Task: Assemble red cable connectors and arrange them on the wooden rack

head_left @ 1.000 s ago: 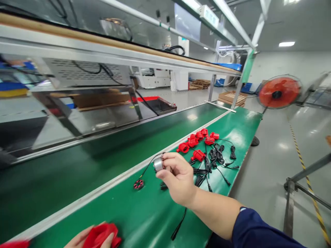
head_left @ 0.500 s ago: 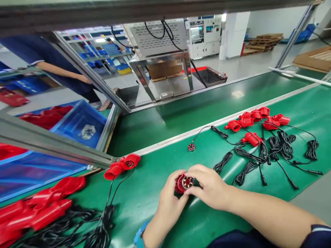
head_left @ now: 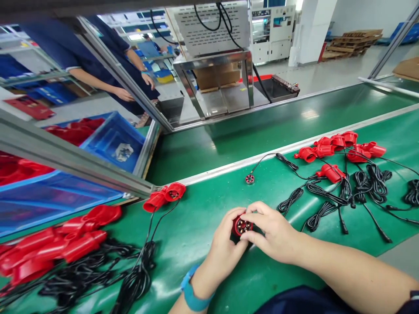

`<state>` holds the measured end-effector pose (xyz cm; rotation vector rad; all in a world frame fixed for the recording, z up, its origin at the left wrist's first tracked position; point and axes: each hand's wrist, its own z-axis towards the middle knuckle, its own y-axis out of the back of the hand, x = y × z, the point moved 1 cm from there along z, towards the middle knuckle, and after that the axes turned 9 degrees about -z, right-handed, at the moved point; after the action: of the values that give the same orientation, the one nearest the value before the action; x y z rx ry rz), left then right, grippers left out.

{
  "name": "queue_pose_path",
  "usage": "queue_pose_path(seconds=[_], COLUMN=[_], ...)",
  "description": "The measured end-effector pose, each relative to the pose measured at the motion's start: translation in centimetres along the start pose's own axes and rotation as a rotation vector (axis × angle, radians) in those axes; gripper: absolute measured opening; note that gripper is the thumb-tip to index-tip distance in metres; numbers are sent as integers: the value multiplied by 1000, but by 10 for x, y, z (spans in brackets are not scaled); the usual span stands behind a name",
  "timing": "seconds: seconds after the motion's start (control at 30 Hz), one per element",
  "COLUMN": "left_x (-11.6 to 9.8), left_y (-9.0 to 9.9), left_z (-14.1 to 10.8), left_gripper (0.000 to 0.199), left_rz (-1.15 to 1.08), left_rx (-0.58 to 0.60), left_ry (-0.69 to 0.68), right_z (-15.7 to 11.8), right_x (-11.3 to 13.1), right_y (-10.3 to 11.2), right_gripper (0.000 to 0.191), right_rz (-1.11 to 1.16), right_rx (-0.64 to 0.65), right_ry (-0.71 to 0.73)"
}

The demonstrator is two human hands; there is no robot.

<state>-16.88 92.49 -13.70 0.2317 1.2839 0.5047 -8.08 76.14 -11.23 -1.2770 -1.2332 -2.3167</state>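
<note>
My left hand [head_left: 225, 240] is wrapped around a red plastic housing [head_left: 235, 226], with its open end facing up. In that opening sits a round disc with small metallic parts [head_left: 244, 226]. The fingers and thumb of my right hand [head_left: 271, 231] press on the disc's edge and the housing's rim. My fingers hide much of the housing. Beyond my hands, a similar round disc [head_left: 249, 179] on a black cable lies on the green work surface [head_left: 209, 196]. A pair of red housings [head_left: 165, 196] with cables lies to the left.
Red housings [head_left: 330, 173] and bundled black cables [head_left: 322, 213] lie at the right. More red housings [head_left: 59, 240] and tangled cables [head_left: 137, 266] are at the near left. Blue bins [head_left: 111, 139] stand behind a metal post [head_left: 121, 74]. A person [head_left: 108, 65] stands beyond it.
The disc now sits flatter and deeper in the housing's opening, with both hands still around it. My view has shifted, and more of the other person's arms shows.
</note>
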Motion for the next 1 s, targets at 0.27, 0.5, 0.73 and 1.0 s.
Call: queue_pose_path(seconds=[0.27,0.5,0.73,1.0], left_x=[2,9,5,14], left_y=[0,-2,-4,-3], left_z=[-2,-6,-5,-10], left_gripper=[53,46,41,45], left_rz=[25,122,122,40], left_rx=[20,0,-77,-131], left_ry=[30,-37,-18,112], right_z=[-2,0,0,0], right_x=[3,4,4,11], right_y=[7,6,-13,0], right_gripper=[26,10,21,14], right_rz=[-170,-266,-80,-156], right_rx=[67,126,-158,44], right_ry=[-35,-122,-266,-185])
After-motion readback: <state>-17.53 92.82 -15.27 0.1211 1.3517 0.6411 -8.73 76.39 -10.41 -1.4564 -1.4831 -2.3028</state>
